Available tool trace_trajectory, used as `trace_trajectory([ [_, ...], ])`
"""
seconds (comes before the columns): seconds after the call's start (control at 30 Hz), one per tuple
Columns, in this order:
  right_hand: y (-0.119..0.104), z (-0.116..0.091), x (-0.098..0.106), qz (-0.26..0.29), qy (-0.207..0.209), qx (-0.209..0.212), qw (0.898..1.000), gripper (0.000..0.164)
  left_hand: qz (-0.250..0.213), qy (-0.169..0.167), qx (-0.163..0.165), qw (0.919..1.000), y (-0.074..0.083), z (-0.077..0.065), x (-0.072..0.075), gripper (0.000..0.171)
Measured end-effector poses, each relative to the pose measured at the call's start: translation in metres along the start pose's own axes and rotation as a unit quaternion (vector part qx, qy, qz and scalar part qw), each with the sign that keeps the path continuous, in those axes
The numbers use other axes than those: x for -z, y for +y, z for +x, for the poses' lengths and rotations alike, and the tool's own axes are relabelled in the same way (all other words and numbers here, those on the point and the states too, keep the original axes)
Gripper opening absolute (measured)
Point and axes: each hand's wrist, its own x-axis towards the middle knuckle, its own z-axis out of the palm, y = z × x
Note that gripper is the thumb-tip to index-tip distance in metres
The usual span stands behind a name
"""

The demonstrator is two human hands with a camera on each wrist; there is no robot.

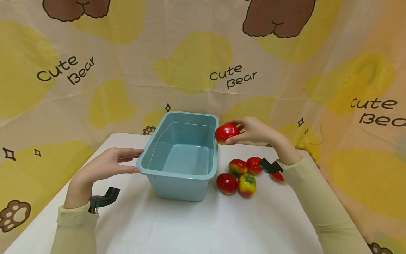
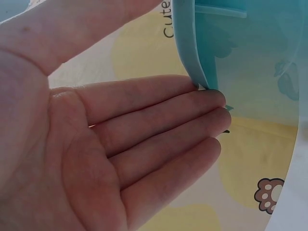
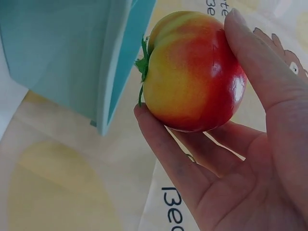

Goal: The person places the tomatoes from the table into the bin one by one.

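My right hand (image 1: 253, 130) holds a red and yellow tomato (image 3: 195, 72) between thumb and fingers, raised beside the right rim of a light blue plastic bin (image 1: 180, 176). A green leafy stem end shows on this tomato in the right wrist view. At the bin's left rim, my left hand (image 1: 109, 162) has its fingers nearly straight, fingertips right at the edge. The bin's inside floor is bare. On the table right of the bin lie several more tomatoes (image 1: 238, 166), red and yellow; one is partly hidden behind the right wrist.
A white-covered table (image 1: 158, 225) carries the bin and tomatoes. Behind it hangs a beige and yellow cloth (image 1: 190, 60) printed with bears and lettering. Dark camera mounts (image 1: 104, 199) sit on both wrists.
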Motion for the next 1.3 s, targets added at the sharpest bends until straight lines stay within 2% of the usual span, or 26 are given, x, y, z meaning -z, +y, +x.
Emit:
trace_trajectory([
  [0.43, -0.015, 0.022, 0.003, -0.007, 0.001, 0.038, 0.999, 0.059, 0.008, -0.002, 0.011, 0.9999, -0.005, 0.001, 0.000, 0.066],
  [0.7, -0.022, 0.033, 0.003, 0.008, 0.001, 0.050, 0.999, 0.056, -0.003, -0.003, 0.002, 1.0000, -0.003, 0.002, 0.000, 0.065],
  [0.9, -0.027, 0.043, 0.002, 0.022, -0.005, 0.057, 0.998, 0.054, -0.005, -0.001, 0.008, 1.0000, -0.004, 0.001, 0.000, 0.065],
  [1.3, -0.041, 0.058, -0.002, 0.012, 0.005, 0.069, 0.998, 0.051, 0.004, -0.002, 0.013, 0.9999, -0.005, 0.000, 0.001, 0.066],
])
